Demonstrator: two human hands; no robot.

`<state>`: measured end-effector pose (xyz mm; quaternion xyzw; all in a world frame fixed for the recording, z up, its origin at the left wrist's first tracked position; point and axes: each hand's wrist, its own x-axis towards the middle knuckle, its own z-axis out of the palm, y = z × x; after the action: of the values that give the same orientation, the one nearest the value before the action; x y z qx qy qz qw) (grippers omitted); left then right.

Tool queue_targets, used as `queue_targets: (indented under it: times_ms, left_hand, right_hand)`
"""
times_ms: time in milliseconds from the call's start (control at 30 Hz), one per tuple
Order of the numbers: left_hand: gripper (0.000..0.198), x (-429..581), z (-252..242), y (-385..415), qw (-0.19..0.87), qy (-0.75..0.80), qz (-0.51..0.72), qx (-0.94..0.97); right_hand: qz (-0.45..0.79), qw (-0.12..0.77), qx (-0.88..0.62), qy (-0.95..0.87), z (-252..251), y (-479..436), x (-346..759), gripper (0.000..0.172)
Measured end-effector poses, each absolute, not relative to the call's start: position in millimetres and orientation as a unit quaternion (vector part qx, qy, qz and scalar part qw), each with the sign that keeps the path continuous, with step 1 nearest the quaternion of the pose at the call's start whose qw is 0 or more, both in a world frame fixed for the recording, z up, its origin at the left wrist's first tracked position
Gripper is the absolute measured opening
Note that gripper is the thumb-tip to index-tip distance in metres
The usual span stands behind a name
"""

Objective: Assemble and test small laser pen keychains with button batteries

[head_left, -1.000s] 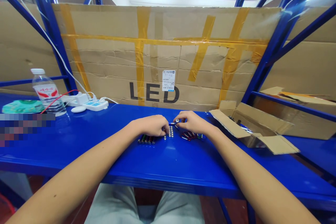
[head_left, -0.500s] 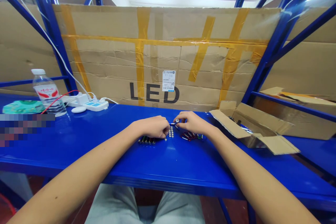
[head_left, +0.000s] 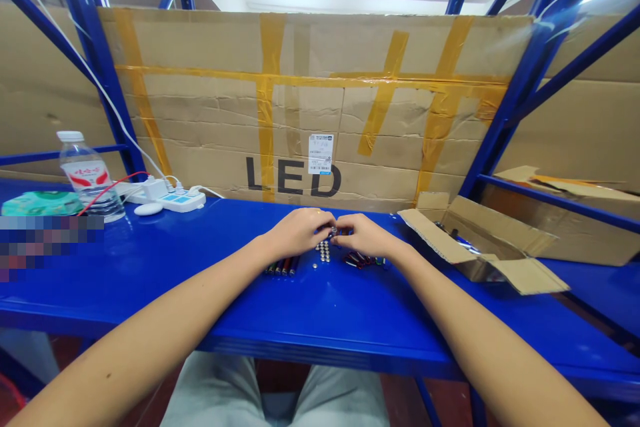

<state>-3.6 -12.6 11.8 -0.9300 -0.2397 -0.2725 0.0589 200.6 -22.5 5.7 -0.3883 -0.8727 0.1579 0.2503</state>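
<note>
My left hand [head_left: 301, 235] and my right hand [head_left: 364, 235] meet fingertip to fingertip just above the table. Between them is a small tube with a round silver end [head_left: 333, 232], pinched by my right fingers and partly covered. My left thumb and fingers are closed against its near side; whatever else they pinch is hidden. Just below lie small silver discs like button cells [head_left: 325, 252] in short rows, with one loose disc [head_left: 315, 265] apart. Several dark tubes with silver ends [head_left: 284, 268] lie side by side under my left wrist. Red and green metallic pieces [head_left: 363, 259] lie by my right hand.
An open cardboard box [head_left: 467, 247] with small parts inside stands at the right. To the left are a water bottle [head_left: 90, 177], a green packet [head_left: 43, 203] and a white power strip [head_left: 180, 199] with cables. A large cardboard panel [head_left: 220, 113] rises behind the blue table [head_left: 320, 320].
My left hand has lifted away from the silver discs and moved up to the tube at my right fingertips. My right hand stays nearly in place.
</note>
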Motion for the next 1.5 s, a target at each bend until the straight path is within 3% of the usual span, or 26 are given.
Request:
queue_targets:
  times_ms: [267,567,1000,1133,1333,1500]
  left_hand:
    - [0.019,-7.2,18.6,-17.5,0.053,-0.25,-0.269,-0.929]
    - [0.014,-14.4,31.9,-30.5,-0.006,-0.235,-0.038,-0.971]
    - [0.01,-9.0,25.2,-29.5,-0.071,-0.296,0.024,-0.952]
    - [0.007,-9.5,26.2,-28.4,-0.054,-0.292,-0.023,-0.955]
    - [0.013,-6.9,24.8,-20.7,0.008,-0.275,-0.242,-0.931]
    - [0.015,-3.6,19.0,-18.0,-0.005,-0.247,-0.268,-0.931]
  right_hand:
    - [0.157,0.263,-0.397,-0.865,4.9,-19.9,202.0,0.016]
    - [0.119,0.245,-0.424,-0.864,9.2,-21.7,203.9,0.019]
    - [0.124,0.239,-0.42,-0.867,10.6,-24.9,201.4,0.016]
    - [0.116,0.237,-0.416,-0.87,10.2,-24.6,201.8,0.015]
    - [0.143,0.233,-0.412,-0.869,9.5,-28.0,199.2,0.012]
    - [0.17,0.247,-0.391,-0.87,8.0,-27.1,197.9,0.013]
